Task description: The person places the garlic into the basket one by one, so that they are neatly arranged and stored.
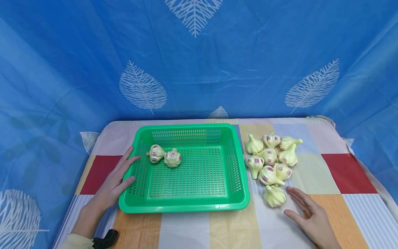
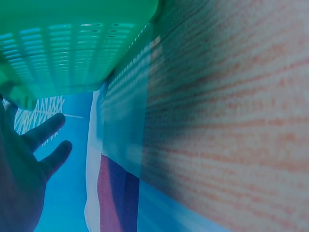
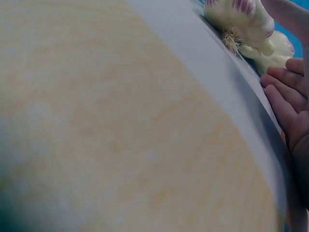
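Note:
A green plastic basket (image 1: 186, 208) with slotted walls stands left of centre on the table. Inside it, toward the left, lie two garlic bulbs (image 1: 172, 158), side by side. My left hand (image 1: 114, 183) rests along the basket's left rim with its fingers spread; the left wrist view shows this hand (image 2: 24, 159) below the basket wall. To the right of the basket is a cluster of several garlic bulbs (image 1: 268, 156). My right hand (image 1: 314, 219) lies relaxed beside the nearest garlic bulb (image 1: 275, 196), its fingers loosely bent with nothing between them.
A patchwork-patterned cloth (image 1: 329, 173) covers the table. Blue curtain (image 1: 236, 69) with white leaf prints hangs behind and at both sides. A black strap (image 1: 106, 239) sits at the left wrist, near the front edge of the view.

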Motion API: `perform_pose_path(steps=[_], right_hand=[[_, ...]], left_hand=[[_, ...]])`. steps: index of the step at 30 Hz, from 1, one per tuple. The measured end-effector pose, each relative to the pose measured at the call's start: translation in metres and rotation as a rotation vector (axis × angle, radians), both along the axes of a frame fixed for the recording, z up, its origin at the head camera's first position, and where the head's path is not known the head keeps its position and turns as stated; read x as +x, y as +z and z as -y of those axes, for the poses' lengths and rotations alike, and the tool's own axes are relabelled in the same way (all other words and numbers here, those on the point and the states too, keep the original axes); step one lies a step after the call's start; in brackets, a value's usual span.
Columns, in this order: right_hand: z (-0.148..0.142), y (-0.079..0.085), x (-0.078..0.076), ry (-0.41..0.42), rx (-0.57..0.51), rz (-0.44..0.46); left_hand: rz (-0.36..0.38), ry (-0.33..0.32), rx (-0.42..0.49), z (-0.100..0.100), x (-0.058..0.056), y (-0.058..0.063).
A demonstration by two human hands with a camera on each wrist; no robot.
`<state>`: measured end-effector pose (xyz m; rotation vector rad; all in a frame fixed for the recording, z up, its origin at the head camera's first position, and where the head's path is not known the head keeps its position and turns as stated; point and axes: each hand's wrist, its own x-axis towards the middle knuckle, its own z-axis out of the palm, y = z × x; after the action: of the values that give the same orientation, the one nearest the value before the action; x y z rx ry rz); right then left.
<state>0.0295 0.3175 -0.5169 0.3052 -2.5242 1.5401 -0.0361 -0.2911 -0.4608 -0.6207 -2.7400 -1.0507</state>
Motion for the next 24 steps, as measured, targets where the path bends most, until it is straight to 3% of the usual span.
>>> perform_pose_path(steps=[10, 16, 24], right_hand=[[0.007, 0.004, -0.012, 0.108, -0.026, 0.068], [0.014, 0.006, -0.022, 0.171, -0.058, 0.049], [0.020, 0.005, -0.027, 0.128, -0.046, 0.104]], left_hand=[[0.004, 0.002, 0.002, 0.000, -0.001, 0.000], [0.008, 0.005, 0.005, 0.000, -0.001, -0.001], [0.008, 0.010, 0.005, -0.001, 0.000, 0.000]])
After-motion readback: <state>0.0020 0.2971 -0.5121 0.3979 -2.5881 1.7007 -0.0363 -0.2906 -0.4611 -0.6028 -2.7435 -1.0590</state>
